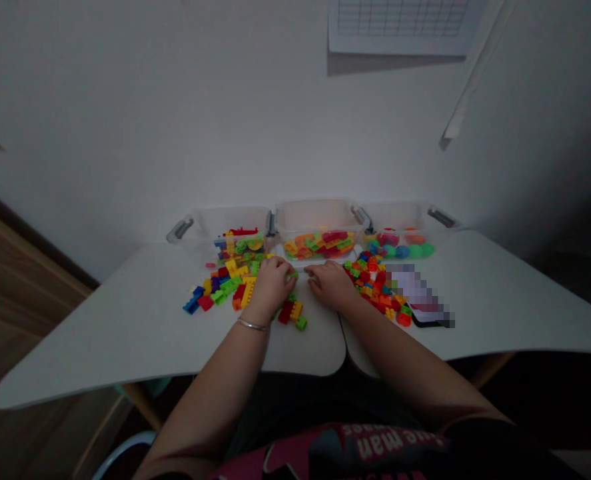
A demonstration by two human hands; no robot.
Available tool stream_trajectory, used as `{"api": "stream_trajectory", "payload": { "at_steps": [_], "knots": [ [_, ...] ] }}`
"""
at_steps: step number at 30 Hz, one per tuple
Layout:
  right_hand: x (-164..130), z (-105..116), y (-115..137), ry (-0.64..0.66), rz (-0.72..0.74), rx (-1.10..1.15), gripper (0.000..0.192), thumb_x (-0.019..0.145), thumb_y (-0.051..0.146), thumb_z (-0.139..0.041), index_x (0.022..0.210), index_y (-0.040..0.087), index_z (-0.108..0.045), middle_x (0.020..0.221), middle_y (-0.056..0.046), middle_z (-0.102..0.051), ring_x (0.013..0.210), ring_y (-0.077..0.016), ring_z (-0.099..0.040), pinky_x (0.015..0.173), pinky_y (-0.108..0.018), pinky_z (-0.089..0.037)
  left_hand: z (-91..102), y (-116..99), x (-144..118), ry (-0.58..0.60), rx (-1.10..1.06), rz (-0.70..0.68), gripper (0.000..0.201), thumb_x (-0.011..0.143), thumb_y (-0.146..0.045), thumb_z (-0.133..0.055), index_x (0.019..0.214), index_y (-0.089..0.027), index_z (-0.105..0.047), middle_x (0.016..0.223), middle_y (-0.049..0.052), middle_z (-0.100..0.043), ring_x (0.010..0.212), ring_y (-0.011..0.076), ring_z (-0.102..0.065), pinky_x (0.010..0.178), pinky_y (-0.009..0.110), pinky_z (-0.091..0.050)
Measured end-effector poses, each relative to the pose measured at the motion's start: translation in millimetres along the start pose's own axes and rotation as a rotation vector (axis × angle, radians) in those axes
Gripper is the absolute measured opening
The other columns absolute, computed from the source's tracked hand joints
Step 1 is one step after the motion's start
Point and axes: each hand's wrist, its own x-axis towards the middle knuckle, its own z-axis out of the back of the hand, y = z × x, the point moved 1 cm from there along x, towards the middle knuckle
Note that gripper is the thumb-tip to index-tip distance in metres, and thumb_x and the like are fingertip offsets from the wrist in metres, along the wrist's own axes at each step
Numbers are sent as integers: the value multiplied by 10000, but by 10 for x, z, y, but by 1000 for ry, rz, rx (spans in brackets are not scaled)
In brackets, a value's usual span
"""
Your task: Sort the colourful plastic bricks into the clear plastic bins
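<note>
A green brick [293, 274] was pinched between left hand [273, 281] and right hand [331, 283] fingertips, above white tables [125, 320] set against a bare wall [175, 120].

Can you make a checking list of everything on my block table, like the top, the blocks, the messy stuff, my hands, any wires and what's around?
Surface: two white tables pushed side by side, a narrow gap between them.
Job's things: a small green piece between both hands; loose blocks heaped on the left, more blocks on the right.
Clutter: three clear bins in a row at the wall, each holding coloured pieces; a dark flat thing by the right heap, partly blurred.
Hands: left hand and right hand low on the table, fingers meeting at the green piece; a thin bracelet on the left wrist.
Cables: nothing seen.
Surroundings: white wall, a gridded sheet pinned up high.
</note>
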Motion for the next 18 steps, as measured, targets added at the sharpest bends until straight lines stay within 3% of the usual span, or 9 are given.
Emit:
{"api": "stream_trajectory", "payload": {
  "at_steps": [4, 7, 18],
  "knots": [
    [-7, 29, 33, -93, 10, 81, 356, 913, 186, -498, 1245, 142, -617, 1161, -119, -708, 1061, -237, -635, 992, -379, -438, -17, -14, 14, -12, -206, -123, 22, 857, -174, -570, 857, -188, -587, 953, 59, -585, 933, 194, -560, 877, 330, -473],
    [-17, 53, 72, -95, -12, 104, 380, 922, 216, -502, 1286, 149, -588, 1191, -124, -697, 1067, -238, -646, 971, -369, -457, -28, -19, 18, -29, -285, -132, 50, 848, -189, -593, 879, -196, -554, 909, 34, -579, 871, 178, -559, 814, 311, -478],
    [-17, 78, 93, -57, -87, 224, 246, 921, 290, -565, 1142, 211, -637, 1018, -73, -730, 951, -220, -673, 858, -339, -492, -40, -69, 19, -29, -303, -138, 203, 798, -181, -646, 977, -179, -549, 923, 35, -598, 852, 174, -570, 789, 300, -477]
  ]
}}
